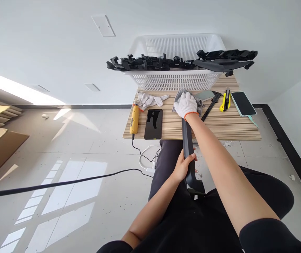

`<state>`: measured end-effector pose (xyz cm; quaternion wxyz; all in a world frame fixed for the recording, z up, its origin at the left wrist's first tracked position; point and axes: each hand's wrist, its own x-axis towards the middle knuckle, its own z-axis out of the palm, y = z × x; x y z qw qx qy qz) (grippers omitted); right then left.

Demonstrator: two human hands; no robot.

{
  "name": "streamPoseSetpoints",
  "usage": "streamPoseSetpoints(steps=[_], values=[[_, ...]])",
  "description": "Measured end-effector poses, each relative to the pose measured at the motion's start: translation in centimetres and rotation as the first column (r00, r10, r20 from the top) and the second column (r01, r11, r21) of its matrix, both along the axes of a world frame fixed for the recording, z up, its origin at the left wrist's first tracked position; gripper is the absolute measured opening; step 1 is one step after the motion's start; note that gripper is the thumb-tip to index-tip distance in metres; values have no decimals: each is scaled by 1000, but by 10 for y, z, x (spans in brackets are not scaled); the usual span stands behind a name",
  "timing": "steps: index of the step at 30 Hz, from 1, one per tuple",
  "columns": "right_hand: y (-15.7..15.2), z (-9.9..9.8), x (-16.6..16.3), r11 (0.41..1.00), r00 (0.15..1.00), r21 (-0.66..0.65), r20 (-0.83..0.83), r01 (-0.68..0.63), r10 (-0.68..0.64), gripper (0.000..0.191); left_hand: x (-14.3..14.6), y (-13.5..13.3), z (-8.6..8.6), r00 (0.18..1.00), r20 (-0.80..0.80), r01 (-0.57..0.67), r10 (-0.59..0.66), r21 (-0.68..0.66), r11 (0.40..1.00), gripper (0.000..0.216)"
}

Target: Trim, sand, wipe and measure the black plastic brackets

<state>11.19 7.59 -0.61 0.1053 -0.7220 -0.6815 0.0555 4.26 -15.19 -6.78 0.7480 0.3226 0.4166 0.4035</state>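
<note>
Black sleeves (268, 235) fill the lower corners of the view, and two bare forearms reach forward from them above dark trousers (266, 196). One long black part (188, 140) runs from over the lap up to the table (170, 131), its near end bent and wider. The bare left hand (183, 167) is clamped around it below the table edge, thumb across the top. Its far end passes beneath the right hand (186, 104), which wears a white work glove with an orange cuff and has its fingers curled tight on a grey cloth (200, 103) on the table; whether the part's tip sits inside the cloth, I cannot tell.

Left of the cloth lie a spare glove (147, 101), a corded yellow tool (134, 121) and a black tablet (153, 126). To its right are a caliper (211, 106), a yellow cutter (225, 101) and a phone (243, 103) on a cable. Behind stands a white basket (176, 82), with black mouldings (150, 63) across its top.
</note>
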Motion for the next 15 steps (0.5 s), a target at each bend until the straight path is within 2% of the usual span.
streamPoseSetpoints(steps=[5,10,15], values=[[-2,1,0,999,998,-26,-46,-38,36,73,-3,-5,0,1000,-3,16,-16,-3,1000,43],[-44,-2,0,989,989,4,-16,-145,145,73,-5,-9,1,1000,-6,16,-16,-9,1000,46],[-89,-9,9,975,978,81,9,-207,207,62,-6,-11,0,1000,-10,14,-14,-17,1000,47]])
